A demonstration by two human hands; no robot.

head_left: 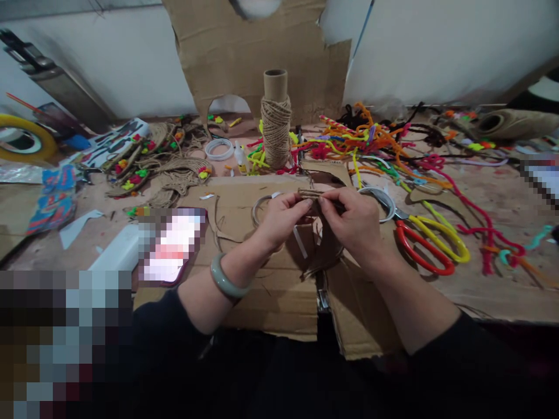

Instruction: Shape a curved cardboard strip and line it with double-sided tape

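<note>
My left hand, with a pale green bangle on its wrist, pinches the left end of a small strip of brown twine. Close beside it, my right hand grips the other end between thumb and fingers. Whether the strip has cardboard inside, I cannot tell. Below both hands lie brown cardboard sheets. Behind them stands a cardboard tube wound with jute twine. Scissors with red and yellow handles rest right of my right hand, near a whitish ring-shaped roll.
Twine-covered pieces with bright flowers lie at the left, near a lit phone. A tangle of coloured pipe cleaners spreads at the back right. A small glue bottle stands by the twine tube. A large cut cardboard sheet leans behind.
</note>
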